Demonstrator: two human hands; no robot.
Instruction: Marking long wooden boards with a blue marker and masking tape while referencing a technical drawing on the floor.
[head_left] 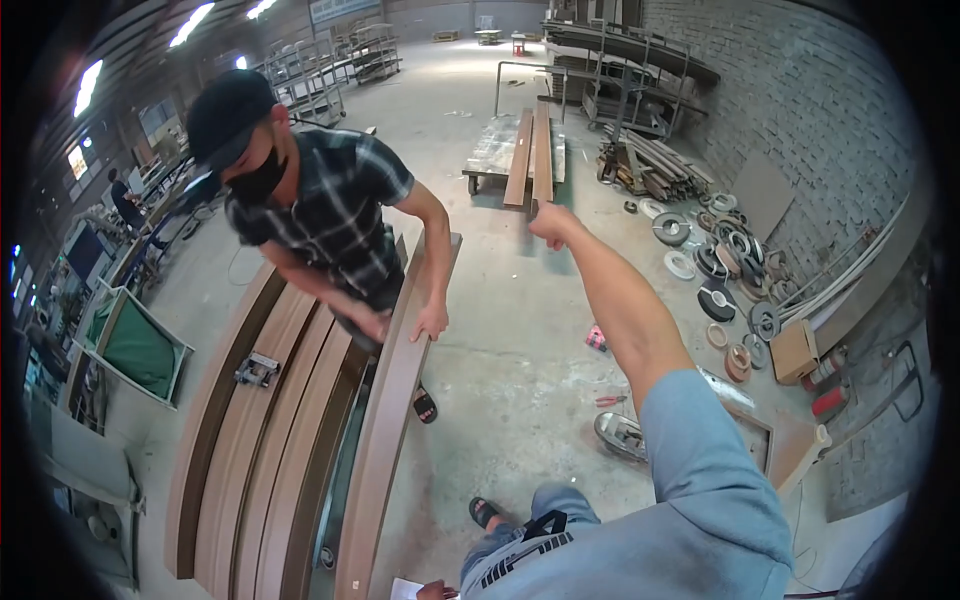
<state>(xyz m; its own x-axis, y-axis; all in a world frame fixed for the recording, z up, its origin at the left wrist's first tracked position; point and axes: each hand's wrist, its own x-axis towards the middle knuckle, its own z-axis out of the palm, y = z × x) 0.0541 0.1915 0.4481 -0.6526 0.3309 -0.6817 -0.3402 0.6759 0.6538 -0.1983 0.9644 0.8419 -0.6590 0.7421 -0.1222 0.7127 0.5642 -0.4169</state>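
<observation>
Right arm reaches out from the lower right toward upper centre. My right hand (555, 225) is curled, index finger seemingly pointing; I see nothing gripped in it. In the frame it lies just below the near ends of two brown boards (541, 150) on a trolley (490, 150), upper centre, but I judge it well short of them. My left hand (432, 591) barely shows at the bottom edge, beside a white paper (407, 588); whether its fingers are spread or closed on something, I can't make out.

Left of centre, a co-worker (320, 200) has one hand on a long board (385, 430), which stands beside a stack of boards (240, 440); the other hand is blurred.

Risks, my judgement:
- The long board could tip if that one hand slips; the co-worker's sandalled foot (425, 404) is close by. My own sandal (484, 512), lower centre, gives toes little cover either.
- Boards on the trolley overhang its near end: a knock there could swing or slide them.
- A metal tool (257, 370) sits loose-looking on the stack; if the boards are jolted it could drop or scratch them.
- Pliers (610, 401) on the floor, right of centre: a trip hazard if I walk forward looking up.
</observation>
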